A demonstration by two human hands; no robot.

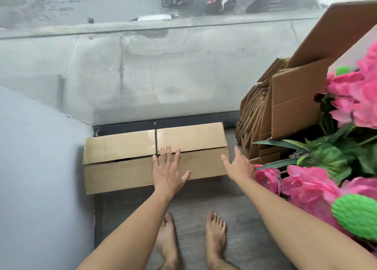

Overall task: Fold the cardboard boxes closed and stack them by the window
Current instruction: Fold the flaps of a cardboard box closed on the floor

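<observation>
A closed brown cardboard box (122, 157) lies on the floor against the window's black frame (163, 124), its top flaps folded shut with a narrow gap along the front. My left hand (168, 170) rests flat on the box's front half, fingers spread. By the box's right end hovers my right hand (239, 166), open and holding nothing. A pile of flat, unfolded cardboard boxes (257, 114) leans at the right of the window.
A large open cardboard sheet (293, 104) leans over the flat pile. Pink artificial flowers with green leaves (334, 163) crowd the right side. A grey wall (40, 167) closes the left. My bare feet (191, 241) stand on the wooden floor.
</observation>
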